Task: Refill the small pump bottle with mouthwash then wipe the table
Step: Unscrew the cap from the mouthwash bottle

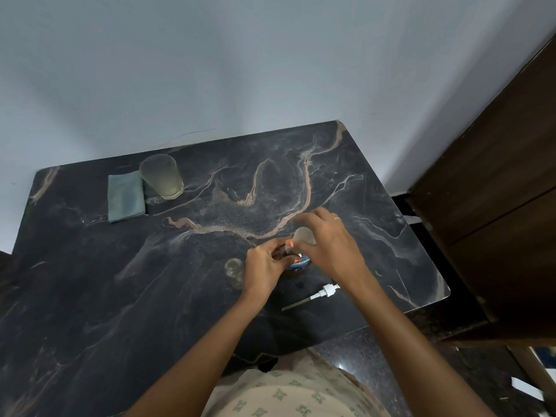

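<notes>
Head view: the pump head point(322, 292) lay detached on the desk point(180, 281). The small bottle point(234, 268) stood open just beside the left-hand grip point(264, 266), which clamped the mouthwash bottle point(299, 263). The right-hand grip point(329, 245) pinched a clear cap point(304, 236). Pouring and wiping with the cloth point(126, 195) were not yet done.

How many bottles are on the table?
2. A small clear bottle stands just left of the left hand. A blue-labelled bottle sits between the left hand and right hand, mostly hidden by them. None seem hidden elsewhere.
</notes>
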